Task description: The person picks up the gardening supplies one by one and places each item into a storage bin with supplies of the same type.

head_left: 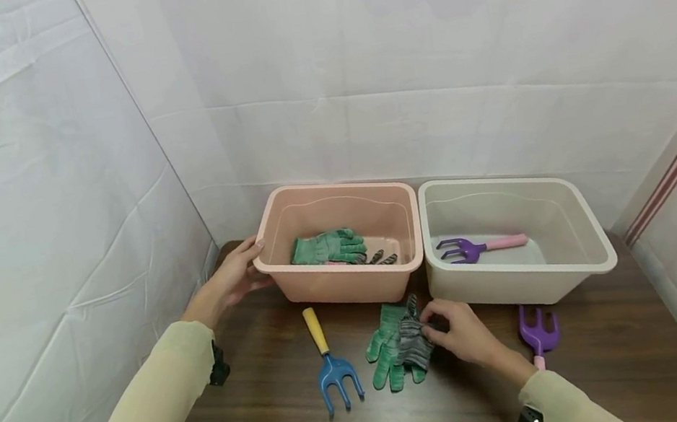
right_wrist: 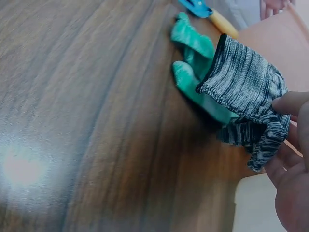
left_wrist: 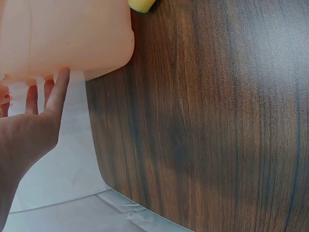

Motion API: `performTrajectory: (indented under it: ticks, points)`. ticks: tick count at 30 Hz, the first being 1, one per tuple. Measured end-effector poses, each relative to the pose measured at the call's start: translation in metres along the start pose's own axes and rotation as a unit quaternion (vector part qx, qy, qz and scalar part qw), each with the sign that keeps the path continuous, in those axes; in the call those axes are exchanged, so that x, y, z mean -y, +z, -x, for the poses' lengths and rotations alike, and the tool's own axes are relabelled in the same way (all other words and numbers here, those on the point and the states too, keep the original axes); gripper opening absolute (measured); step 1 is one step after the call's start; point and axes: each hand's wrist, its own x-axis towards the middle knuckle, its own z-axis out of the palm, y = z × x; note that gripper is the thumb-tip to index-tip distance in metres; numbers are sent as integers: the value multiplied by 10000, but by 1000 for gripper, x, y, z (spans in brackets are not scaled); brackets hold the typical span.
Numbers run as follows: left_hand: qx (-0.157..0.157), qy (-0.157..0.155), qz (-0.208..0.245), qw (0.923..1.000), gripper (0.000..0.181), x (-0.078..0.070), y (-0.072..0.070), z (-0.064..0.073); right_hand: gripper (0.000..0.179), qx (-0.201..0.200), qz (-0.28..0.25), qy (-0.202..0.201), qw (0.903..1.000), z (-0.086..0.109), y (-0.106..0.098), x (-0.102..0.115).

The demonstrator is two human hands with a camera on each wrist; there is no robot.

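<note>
In the head view my left hand (head_left: 241, 269) touches the left end of a pink plastic bin (head_left: 349, 282); the left wrist view shows its fingers (left_wrist: 59, 92) straight against the bin's wall. My right hand (head_left: 461, 327) pinches a grey-and-black knit glove (head_left: 413, 342) between thumb and fingers, and in the right wrist view the glove's striped cuff (right_wrist: 241, 72) faces away from the hand. Under and beside it on the table lies a green glove (head_left: 385, 350). Inside the pink bin are another green glove (head_left: 327, 248) and some dark striped glove fingers (head_left: 388, 260).
A white bin (head_left: 520, 282) stands right of the pink one, holding a purple hand rake with a pink handle (head_left: 504, 242). A blue fork with a yellow handle (head_left: 334, 368) lies left of the gloves. At the right rests a purple fork (head_left: 539, 334). White sheets (head_left: 419, 46) wall the table.
</note>
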Motion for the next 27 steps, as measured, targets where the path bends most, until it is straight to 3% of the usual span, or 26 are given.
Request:
performTrajectory:
  ticks: [13, 27]
  points:
    - [-49, 0, 56, 10000, 63, 3, -1, -1, 20, 178, -462, 88, 9987, -15, -15, 23]
    - [-31, 8, 1, 10000, 63, 1, 1, 0, 18, 381, -454, 108, 9982, -28, -25, 48]
